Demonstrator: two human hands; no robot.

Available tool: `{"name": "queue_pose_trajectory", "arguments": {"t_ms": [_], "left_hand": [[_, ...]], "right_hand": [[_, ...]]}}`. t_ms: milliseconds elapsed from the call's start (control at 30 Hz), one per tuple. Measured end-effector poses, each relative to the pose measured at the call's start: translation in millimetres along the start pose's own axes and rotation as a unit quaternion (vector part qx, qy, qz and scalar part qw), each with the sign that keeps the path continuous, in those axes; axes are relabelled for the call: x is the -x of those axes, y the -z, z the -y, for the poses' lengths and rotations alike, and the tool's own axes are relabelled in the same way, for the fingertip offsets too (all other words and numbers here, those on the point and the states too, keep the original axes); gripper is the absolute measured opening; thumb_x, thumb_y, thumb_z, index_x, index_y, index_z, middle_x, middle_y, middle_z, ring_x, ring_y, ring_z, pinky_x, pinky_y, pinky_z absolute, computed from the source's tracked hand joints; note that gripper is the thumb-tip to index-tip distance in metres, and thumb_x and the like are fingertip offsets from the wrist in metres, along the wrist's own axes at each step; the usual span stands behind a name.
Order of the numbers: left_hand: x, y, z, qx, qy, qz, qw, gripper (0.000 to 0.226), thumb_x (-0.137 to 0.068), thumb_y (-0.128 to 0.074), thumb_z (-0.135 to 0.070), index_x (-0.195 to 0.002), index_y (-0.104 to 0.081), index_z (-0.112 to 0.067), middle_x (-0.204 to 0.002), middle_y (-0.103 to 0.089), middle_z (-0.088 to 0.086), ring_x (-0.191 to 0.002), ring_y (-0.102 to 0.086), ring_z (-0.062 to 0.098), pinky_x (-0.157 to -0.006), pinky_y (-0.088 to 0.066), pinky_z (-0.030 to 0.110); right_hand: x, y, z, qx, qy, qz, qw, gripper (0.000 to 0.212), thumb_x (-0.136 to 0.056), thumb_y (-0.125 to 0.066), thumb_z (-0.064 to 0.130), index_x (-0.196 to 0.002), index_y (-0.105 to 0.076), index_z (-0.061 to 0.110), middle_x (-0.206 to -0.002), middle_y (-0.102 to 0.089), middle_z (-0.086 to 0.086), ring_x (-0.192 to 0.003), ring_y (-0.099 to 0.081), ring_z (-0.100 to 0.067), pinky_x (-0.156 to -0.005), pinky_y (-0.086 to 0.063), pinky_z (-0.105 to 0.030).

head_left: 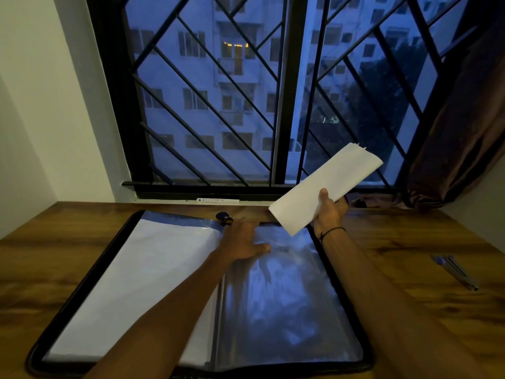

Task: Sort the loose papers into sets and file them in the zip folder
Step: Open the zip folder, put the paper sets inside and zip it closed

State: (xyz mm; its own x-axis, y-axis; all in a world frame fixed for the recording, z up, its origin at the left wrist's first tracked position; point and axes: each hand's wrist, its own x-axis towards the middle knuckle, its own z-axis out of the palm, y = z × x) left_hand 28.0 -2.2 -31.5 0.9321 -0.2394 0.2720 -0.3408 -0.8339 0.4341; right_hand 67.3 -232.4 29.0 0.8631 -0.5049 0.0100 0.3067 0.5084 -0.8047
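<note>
Head view, one open zip folder (273, 310), one folded paper set (325, 187), two hands

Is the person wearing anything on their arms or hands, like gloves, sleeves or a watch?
No gloves, and no sleeves show: both forearms are bare as far as the picture reaches. The left hand has nothing on it that I can see. The right hand has a thin dark cord bracelet with a small knot round its wrist.

A wooden desk (410, 242) stands under a black-barred window (273, 105) showing a dusk-blue apartment block (218, 77). A white wall (54, 105) rises left; a brown curtain (459, 132) hangs right.
</note>
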Motion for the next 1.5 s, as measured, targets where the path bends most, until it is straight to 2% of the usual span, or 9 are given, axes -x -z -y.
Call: {"name": "queue_pose_trajectory", "arguments": {"t_ms": [67, 267, 367, 500, 800, 900, 1100, 1300, 1500], "left_hand": [[-3, -3, 3, 0.044, 0.010, -0.006, 0.999, 0.050, -0.068, -0.073, -0.074, -0.093, -0.072, -0.031, -0.095, -0.064, -0.011, -0.106, -0.059, 0.015, -0.097, -0.048, 0.046], [-16, 4, -8, 0.264, 0.026, -0.039, 0.963, 0.017, -0.091, -0.075, -0.039, -0.087, -0.066, -0.025, -0.089, -0.070, -0.009, -0.088, -0.067, 0.005, -0.079, -0.054, 0.028], [-26, 6, -6, 0.256, -0.001, -0.035, 0.966, 0.018, -0.095, -0.072, -0.021, -0.082, -0.063, -0.030, -0.082, -0.069, -0.010, -0.078, -0.066, 0.004, -0.074, -0.053, 0.027], [-29, 6, -2, 0.243, -0.017, -0.035, 0.969, 0.020, -0.095, -0.071, -0.021, -0.083, -0.062, -0.036, -0.085, -0.072, -0.008, -0.086, -0.072, 0.016, -0.083, -0.059, 0.040], [-30, 3, -5, 0.251, -0.036, -0.063, 0.965, 0.011, -0.098, -0.063, -0.020, -0.091, -0.064, -0.012, -0.089, -0.072, 0.011, -0.086, -0.070, 0.026, -0.084, -0.058, 0.049], [-32, 5, -5, 0.240, -0.055, -0.091, 0.965, 0.012, -0.094, -0.056, -0.042, -0.086, -0.058, -0.032, -0.084, -0.070, 0.000, -0.081, -0.068, 0.020, -0.076, -0.057, 0.043], [-36, 3, 1, 0.241, -0.055, -0.117, 0.962, 0.013, -0.100, -0.063, -0.027, -0.089, -0.056, -0.029, -0.085, -0.061, -0.013, -0.079, -0.060, 0.003, -0.069, -0.050, 0.020], [-51, 6, 5, 0.230, -0.019, -0.166, 0.959, 0.015, -0.093, -0.062, -0.037, -0.080, -0.056, -0.043, -0.077, -0.062, -0.012, -0.079, -0.061, 0.018, -0.071, -0.050, 0.040], [-56, 13, 8, 0.321, 0.076, -0.186, 0.925, 0.023, -0.104, -0.056, -0.032, -0.118, -0.063, -0.015, -0.110, -0.064, 0.005, -0.095, -0.065, 0.020, -0.079, -0.056, 0.032]], "right_hand": [[-1, -1, 4, -0.008, 0.002, 0.006, 1.000, 0.021, -0.097, -0.066, 0.006, -0.112, -0.064, 0.021, -0.113, -0.070, -0.002, -0.098, -0.069, -0.022, -0.088, -0.059, -0.050], [-10, -15, 16, -0.029, 0.001, 0.012, 1.000, 0.023, -0.097, -0.065, 0.006, -0.117, -0.063, 0.016, -0.119, -0.069, -0.008, -0.098, -0.068, -0.023, -0.079, -0.060, -0.043], [-14, -28, 19, -0.026, -0.006, 0.027, 0.999, 0.021, -0.096, -0.066, 0.004, -0.110, -0.064, 0.021, -0.111, -0.070, -0.003, -0.097, -0.068, -0.024, -0.081, -0.060, -0.046], [-16, -46, 13, -0.020, -0.031, 0.075, 0.997, 0.045, -0.092, -0.068, -0.003, -0.135, -0.057, 0.005, -0.121, -0.068, -0.011, -0.101, -0.068, -0.027, -0.087, -0.059, -0.048], [-20, -79, -3, 0.007, -0.057, 0.114, 0.992, 0.035, -0.093, -0.068, -0.003, -0.126, -0.061, 0.001, -0.127, -0.066, -0.015, -0.105, -0.066, -0.027, -0.096, -0.056, -0.046], [-24, -77, -12, 0.120, -0.101, 0.171, 0.973, 0.043, -0.093, -0.067, -0.004, -0.133, -0.054, -0.007, -0.128, -0.064, -0.018, -0.110, -0.063, -0.034, -0.093, -0.053, -0.049], [-34, -70, -14, 0.269, -0.126, 0.220, 0.929, 0.053, -0.083, -0.074, -0.011, -0.131, -0.053, -0.011, -0.130, -0.064, -0.024, -0.112, -0.064, -0.039, -0.083, -0.057, -0.049], [-30, -64, -9, 0.337, -0.202, 0.330, 0.858, 0.046, -0.081, -0.077, -0.007, -0.124, -0.063, 0.000, -0.124, -0.070, -0.020, -0.114, -0.067, -0.037, -0.098, -0.053, -0.059], [-25, -48, 1, 0.268, -0.282, 0.392, 0.833, 0.035, -0.093, -0.068, 0.004, -0.128, -0.062, 0.006, -0.119, -0.073, -0.017, -0.105, -0.072, -0.030, -0.079, -0.062, -0.048]]}}
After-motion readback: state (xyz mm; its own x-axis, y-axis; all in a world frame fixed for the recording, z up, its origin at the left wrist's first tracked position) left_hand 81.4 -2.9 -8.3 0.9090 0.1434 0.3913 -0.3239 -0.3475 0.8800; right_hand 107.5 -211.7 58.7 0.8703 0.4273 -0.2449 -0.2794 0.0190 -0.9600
